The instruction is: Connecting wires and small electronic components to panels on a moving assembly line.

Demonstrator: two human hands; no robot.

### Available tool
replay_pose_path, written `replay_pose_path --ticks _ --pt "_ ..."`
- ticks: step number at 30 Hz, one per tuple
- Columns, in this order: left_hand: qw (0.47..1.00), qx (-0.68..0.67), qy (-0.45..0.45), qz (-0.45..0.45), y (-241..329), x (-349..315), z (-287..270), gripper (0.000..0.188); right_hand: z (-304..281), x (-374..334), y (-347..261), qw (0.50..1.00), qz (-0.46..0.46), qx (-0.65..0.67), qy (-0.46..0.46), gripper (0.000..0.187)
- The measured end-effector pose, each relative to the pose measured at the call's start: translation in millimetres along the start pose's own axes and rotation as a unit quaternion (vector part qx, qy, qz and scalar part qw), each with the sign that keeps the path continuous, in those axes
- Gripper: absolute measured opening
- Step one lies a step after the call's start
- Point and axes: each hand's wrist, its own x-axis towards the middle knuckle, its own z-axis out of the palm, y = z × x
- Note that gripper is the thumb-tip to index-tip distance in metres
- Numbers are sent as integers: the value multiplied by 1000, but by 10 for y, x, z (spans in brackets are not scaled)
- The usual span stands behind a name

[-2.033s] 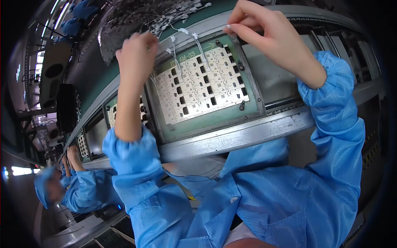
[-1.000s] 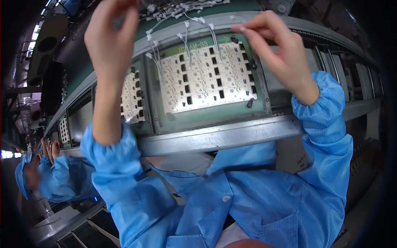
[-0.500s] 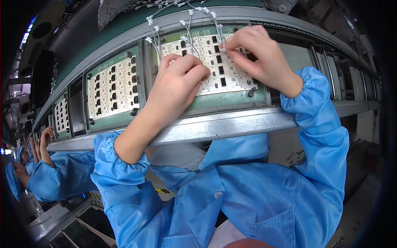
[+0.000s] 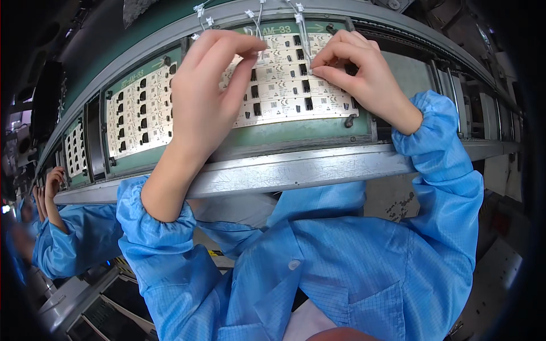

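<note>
A green fixture tray (image 4: 296,126) holds a panel of white circuit boards (image 4: 284,85) with black components in rows. Thin white cables with small white plugs rise from the panel's far side. My left hand (image 4: 207,85) hovers over the panel's left part, thumb and forefinger closed at one white cable (image 4: 259,28); its palm hides the boards below. To the right, my right hand (image 4: 364,68) pinches the lower end of another white cable (image 4: 305,42) close to the boards, beside a black component. The exact contact at the fingertips is partly hidden.
A metal rail (image 4: 296,170) runs along the near side. More board panels in green trays (image 4: 139,108) stand to the left on the line. A co-worker's hand (image 4: 54,181) and blue sleeve show at the far left. A chain track lies at the right.
My left hand has lifted off the boards and moved up and left to a cable. My right hand has come slightly lower at its cable. The panels sit slightly further left.
</note>
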Motion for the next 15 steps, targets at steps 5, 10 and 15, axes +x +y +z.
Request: replay_pose_path --ticks 5,10,15 --pt "994 -9 -88 -67 -23 -44 92 18 -20 44 -76 1000 9 -3 6 10" --pt "984 131 -121 20 -117 -148 240 12 -162 90 -70 998 -16 -44 -41 10" --pt "981 180 -76 12 23 -31 556 8 -299 -118 54 990 -57 -127 -33 9"
